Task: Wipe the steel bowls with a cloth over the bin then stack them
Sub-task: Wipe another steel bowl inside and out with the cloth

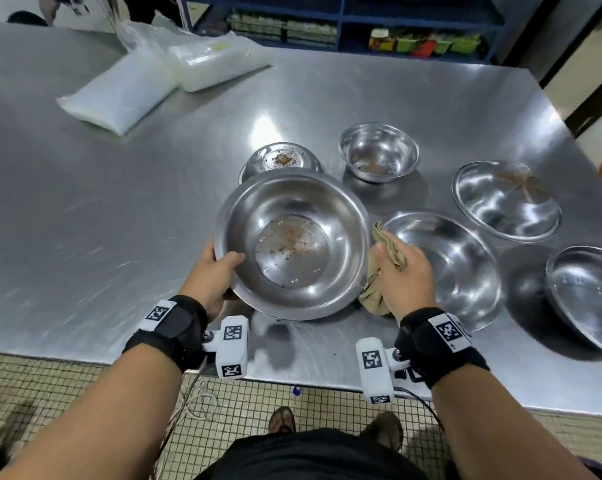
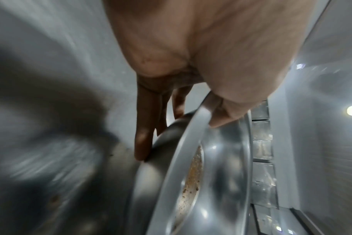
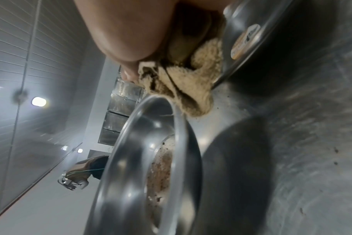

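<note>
Centre frame, the left hand (image 1: 212, 271) grips the dirty bowl (image 1: 292, 244) by its rim, thumb inside, tilting it off the surface (image 1: 84, 202) for access. Just right, the right hand (image 1: 401, 271) clutches the cloth (image 1: 384, 244), poised to wipe; no bin in view.

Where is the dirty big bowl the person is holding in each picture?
Head view: the big bowl sits mid-picture, tilted, the left hand gripping its left rim.
Left wrist view: it fills the lower right, thumb over the rim, fingers on the outside.
Right wrist view: it fills the lower middle, just below the cloth held by the right hand.
Shared landmark: the brown crumbs on the bowl's flat bottom.
</note>
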The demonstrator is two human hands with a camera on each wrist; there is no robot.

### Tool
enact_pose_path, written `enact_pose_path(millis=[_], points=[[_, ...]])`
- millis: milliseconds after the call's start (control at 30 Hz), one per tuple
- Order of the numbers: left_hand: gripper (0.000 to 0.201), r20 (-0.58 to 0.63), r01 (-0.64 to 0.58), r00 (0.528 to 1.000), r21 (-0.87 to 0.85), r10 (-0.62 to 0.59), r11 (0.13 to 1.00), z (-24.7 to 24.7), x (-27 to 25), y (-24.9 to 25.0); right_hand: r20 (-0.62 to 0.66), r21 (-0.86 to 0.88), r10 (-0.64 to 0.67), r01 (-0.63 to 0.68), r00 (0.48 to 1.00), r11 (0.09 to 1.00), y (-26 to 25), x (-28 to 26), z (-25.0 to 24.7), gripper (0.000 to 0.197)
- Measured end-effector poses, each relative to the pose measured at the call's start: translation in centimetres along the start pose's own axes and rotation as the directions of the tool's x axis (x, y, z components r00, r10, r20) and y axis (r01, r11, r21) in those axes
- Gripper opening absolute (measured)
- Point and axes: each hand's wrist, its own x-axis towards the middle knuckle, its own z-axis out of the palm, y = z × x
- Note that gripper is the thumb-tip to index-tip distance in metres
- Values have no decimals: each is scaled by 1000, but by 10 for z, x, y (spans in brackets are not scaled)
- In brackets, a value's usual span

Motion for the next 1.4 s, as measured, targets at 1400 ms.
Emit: enact_pose_path(millis=[1400], points=[[28, 903, -134, 332, 332, -274, 934, 629, -347, -111, -886, 275, 300, -121, 353, 954, 200, -246, -564, 27]])
